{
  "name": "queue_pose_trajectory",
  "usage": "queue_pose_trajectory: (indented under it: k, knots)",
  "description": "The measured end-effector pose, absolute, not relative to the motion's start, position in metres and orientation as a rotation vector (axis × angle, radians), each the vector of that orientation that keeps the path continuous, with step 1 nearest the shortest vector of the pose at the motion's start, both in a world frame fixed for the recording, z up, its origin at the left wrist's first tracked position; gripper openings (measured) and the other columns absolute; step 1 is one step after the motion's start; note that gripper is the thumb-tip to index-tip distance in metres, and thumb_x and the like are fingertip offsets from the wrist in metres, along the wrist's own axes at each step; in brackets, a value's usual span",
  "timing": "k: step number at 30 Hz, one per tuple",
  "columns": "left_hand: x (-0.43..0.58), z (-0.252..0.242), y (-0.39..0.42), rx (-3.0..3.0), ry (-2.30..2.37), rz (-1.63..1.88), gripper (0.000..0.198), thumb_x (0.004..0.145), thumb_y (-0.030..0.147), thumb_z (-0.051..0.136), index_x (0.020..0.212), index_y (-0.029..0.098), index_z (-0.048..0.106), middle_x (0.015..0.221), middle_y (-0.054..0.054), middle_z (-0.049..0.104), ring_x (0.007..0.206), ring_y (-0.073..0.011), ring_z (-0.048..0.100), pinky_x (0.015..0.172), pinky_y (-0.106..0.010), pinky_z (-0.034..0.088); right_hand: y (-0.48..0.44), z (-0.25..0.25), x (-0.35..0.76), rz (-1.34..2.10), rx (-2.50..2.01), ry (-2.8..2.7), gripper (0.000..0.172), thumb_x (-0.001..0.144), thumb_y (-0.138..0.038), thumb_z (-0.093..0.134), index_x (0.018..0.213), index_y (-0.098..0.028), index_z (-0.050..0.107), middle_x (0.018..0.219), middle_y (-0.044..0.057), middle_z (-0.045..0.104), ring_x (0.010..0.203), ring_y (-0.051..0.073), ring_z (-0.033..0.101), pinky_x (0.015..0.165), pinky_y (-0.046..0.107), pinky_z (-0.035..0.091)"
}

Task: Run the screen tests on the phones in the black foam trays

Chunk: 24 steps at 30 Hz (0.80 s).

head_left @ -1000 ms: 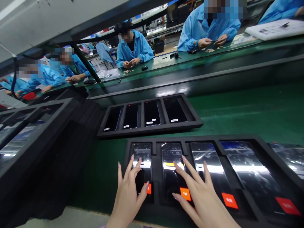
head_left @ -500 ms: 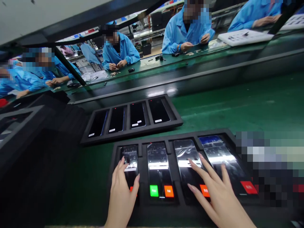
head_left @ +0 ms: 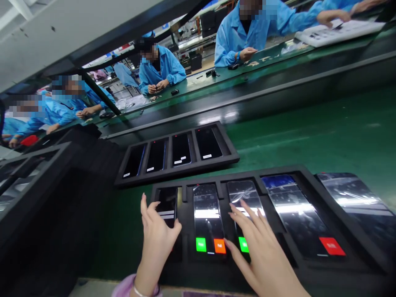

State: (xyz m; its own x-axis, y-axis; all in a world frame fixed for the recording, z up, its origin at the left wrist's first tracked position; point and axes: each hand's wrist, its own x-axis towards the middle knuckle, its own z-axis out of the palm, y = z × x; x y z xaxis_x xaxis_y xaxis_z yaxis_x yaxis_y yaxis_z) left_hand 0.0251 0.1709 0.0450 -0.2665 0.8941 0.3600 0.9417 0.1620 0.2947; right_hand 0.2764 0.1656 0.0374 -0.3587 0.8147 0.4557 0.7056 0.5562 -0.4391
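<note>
In the lower middle of the frame, the left hand point(head_left: 157, 233) is clamped on the leftmost smartphone point(head_left: 168, 200) of the front tray point(head_left: 187, 237), thumb at its right edge, fingers at its left. The right hand point(head_left: 264, 245) spreads over the third smartphone point(head_left: 239, 189), fingers apart; contact is unclear. Only a thin green strip separates this tray from the rear tray point(head_left: 185, 170). Stacked trays point(head_left: 82, 189) crowd the left; open bench point(head_left: 297, 134) stretches across the upper right.
</note>
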Motion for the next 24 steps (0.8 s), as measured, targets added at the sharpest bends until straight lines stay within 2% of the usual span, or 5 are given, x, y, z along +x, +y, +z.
queue_pose_trajectory:
  k: [4,9,15,19,24]
  knots:
    - [0.013,0.045,0.172,-1.821,-2.393,-0.794,0.055,0.073,0.024,0.067,0.116,0.017,0.034,0.150,-0.027,0.020,0.125,-0.0440,0.050,0.084,-0.057,0.057,0.156,0.044,0.268,0.727,-1.136,-1.944,0.036,0.101,-0.028,0.042,0.136,-0.025,0.038,0.144,0.009,0.047,0.132,0.023,0.046,0.102,0.039,0.051]
    - [0.023,0.042,0.172,-1.860,-2.306,-0.765,0.055,0.073,0.019,0.066,0.117,0.016,0.034,0.150,-0.029,0.019,0.126,-0.0428,0.047,0.091,-0.059,0.052,0.171,0.035,0.246,1.187,-1.124,-1.386,0.029,0.095,-0.032,0.048,0.124,-0.027,0.048,0.134,0.008,0.054,0.129,0.024,0.049,0.099,0.039,0.053]
    - [0.036,0.040,0.170,-1.909,-2.187,-0.669,0.050,0.081,0.017,0.058,0.124,0.013,0.032,0.149,-0.029,0.021,0.134,-0.0490,0.034,0.093,-0.065,0.046,0.176,0.034,0.227,1.223,-1.099,-1.196,0.035,0.095,-0.030,0.045,0.130,-0.028,0.041,0.140,0.010,0.045,0.133,0.025,0.044,0.095,0.036,0.055]
    - [0.035,0.048,0.167,-1.913,-2.206,-0.729,0.038,0.090,0.029,0.052,0.121,0.014,0.037,0.143,-0.027,0.032,0.137,-0.0449,0.033,0.101,-0.066,0.040,0.166,0.039,0.221,1.235,-0.978,-1.161,0.039,0.098,-0.031,0.044,0.135,-0.029,0.034,0.149,0.011,0.032,0.139,0.027,0.035,0.101,0.041,0.052]
    - [0.073,0.058,0.152,-2.016,-2.264,-1.188,0.022,0.091,0.031,0.052,0.112,0.023,0.049,0.137,-0.015,0.049,0.131,-0.0342,0.047,0.104,-0.060,0.044,0.164,0.045,0.233,1.195,-0.909,-1.229,0.038,0.099,-0.027,0.042,0.136,-0.031,0.037,0.148,0.010,0.036,0.139,0.027,0.036,0.103,0.041,0.049]
